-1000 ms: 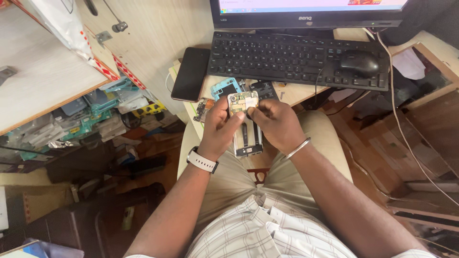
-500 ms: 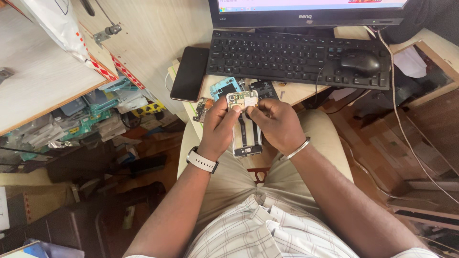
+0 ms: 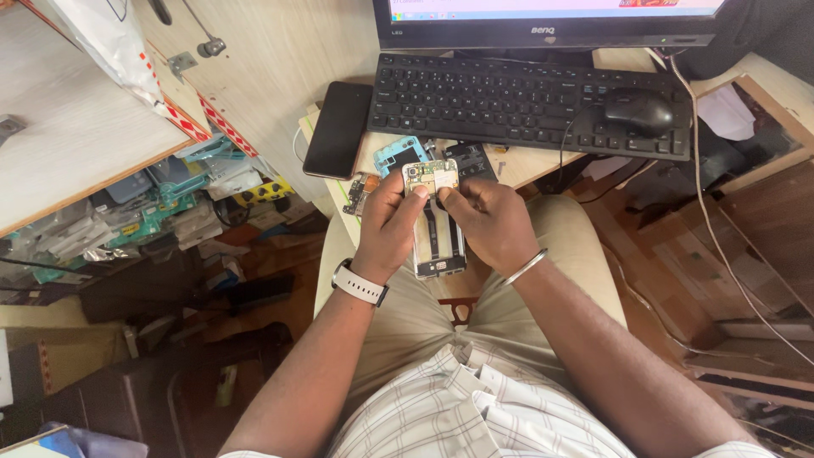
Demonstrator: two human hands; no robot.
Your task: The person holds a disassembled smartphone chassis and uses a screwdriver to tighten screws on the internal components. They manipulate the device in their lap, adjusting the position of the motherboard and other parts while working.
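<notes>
Both hands work over the lap: the left hand [image 3: 388,225] grips the opened smartphone [image 3: 438,242] steady, while the right hand [image 3: 487,222] pinches its circuit board [image 3: 431,176] at the top. Spare parts lie close on the counter [image 3: 526,165] before the keyboard [image 3: 530,106].

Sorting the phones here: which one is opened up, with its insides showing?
The opened phone held in both hands over the lap; the black phone beside the keyboard lies closed and untouched.
</notes>
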